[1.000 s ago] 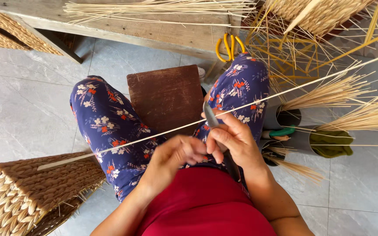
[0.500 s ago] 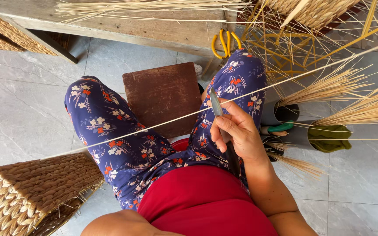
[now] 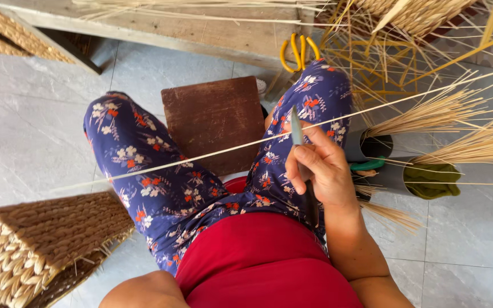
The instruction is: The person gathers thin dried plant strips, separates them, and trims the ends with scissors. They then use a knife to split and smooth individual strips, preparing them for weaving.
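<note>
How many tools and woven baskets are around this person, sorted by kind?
Knives: 1, in the right hand, blade against the long reed
Yellow-handled scissors: 1
Woven baskets: 3, at lower left, upper left, upper right
Total: 5

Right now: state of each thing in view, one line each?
right hand: shut on knife, blade up against the strip
knife: held upright
cane strip: lying slantwise across both knees
left hand: out of frame, only the forearm shows
yellow scissors: closed, on the floor by the bench
woven basket: on its side
</note>
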Tool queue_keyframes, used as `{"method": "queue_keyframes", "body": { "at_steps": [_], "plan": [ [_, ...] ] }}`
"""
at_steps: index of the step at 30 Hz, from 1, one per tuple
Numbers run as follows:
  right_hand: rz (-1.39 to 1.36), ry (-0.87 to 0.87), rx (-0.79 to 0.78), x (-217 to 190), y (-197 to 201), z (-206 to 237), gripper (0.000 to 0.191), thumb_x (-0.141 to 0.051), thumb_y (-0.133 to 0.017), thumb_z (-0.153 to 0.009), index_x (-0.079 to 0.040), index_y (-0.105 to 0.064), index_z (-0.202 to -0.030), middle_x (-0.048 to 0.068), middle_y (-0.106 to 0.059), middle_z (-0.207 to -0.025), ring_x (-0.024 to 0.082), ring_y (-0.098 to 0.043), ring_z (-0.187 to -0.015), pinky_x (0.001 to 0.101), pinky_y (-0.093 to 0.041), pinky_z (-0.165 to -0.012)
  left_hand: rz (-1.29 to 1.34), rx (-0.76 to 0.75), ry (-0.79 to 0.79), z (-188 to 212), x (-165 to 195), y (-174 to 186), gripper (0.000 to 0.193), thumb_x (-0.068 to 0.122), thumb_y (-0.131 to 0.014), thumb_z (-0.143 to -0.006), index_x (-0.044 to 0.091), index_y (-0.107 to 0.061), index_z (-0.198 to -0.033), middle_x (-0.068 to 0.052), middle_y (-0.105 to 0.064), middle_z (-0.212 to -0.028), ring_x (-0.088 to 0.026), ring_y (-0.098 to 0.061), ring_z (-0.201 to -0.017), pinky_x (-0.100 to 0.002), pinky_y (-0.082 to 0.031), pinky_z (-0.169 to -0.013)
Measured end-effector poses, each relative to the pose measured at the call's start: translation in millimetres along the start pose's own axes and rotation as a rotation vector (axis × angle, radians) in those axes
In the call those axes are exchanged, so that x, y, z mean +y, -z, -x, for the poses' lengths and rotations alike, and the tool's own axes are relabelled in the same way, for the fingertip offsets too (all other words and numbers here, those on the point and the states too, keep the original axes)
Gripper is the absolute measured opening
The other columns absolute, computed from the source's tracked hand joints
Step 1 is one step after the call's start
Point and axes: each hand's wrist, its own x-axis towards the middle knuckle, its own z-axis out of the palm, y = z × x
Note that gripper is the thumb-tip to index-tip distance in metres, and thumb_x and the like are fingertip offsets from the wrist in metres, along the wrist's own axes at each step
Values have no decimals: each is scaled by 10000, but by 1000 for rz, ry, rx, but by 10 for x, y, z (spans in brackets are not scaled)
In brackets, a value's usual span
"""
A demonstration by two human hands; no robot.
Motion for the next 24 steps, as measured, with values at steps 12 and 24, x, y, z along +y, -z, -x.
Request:
{"method": "queue_keyframes", "body": {
  "at_steps": [12, 24],
  "plan": [
    [-4, -15, -38, 24, -112, 8, 415, -153, -553, -1065, 6, -506, -1445, 116, -641, -730, 122, -540, -490, 221, -421, -456, -1130, 458, 355, 242, -19, 336, 374, 98, -702, -898, -57, -620, -1229, -207, -671, -1159, -386, -656, -1038, -415, -522, -882],
    [138, -153, -162, 263, -406, -2, 402, -94, -537, -1046, -2, -446, -1427, 122, -687, -797, 118, -610, -527, 230, -510, -506, -811, 552, 699, 596, -555, 553, 122, 83, -660, -979, 18, -720, -1063, -95, -728, -925, -192, -735, -784, -301, -581, -682]
  ]
}}
